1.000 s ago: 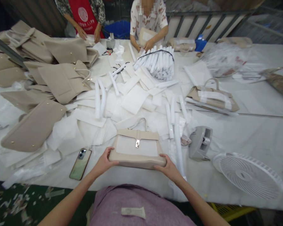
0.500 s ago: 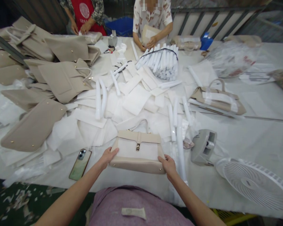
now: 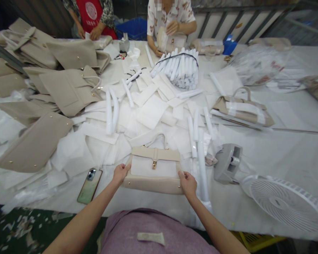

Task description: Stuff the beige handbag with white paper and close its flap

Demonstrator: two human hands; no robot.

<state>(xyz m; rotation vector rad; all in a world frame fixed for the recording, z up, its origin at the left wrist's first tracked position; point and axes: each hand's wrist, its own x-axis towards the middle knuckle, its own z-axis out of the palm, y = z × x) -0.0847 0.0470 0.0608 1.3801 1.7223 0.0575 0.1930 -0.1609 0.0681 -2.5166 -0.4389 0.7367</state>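
Note:
A beige handbag with a gold clasp and a white sheet on its front lies near the table's front edge. My left hand grips its left end with curled fingers. My right hand grips its right end the same way. The bag's handle points away from me, over white foam sheets.
A phone lies left of the bag. A white fan with its grey base lies at the right. Beige bags pile at the left. Rolled white foam tubes stand farther back. Two people work across the table.
The bag has tilted up a little so its front faces me more. My hands have slid slightly along its ends. The person opposite has lifted a bag.

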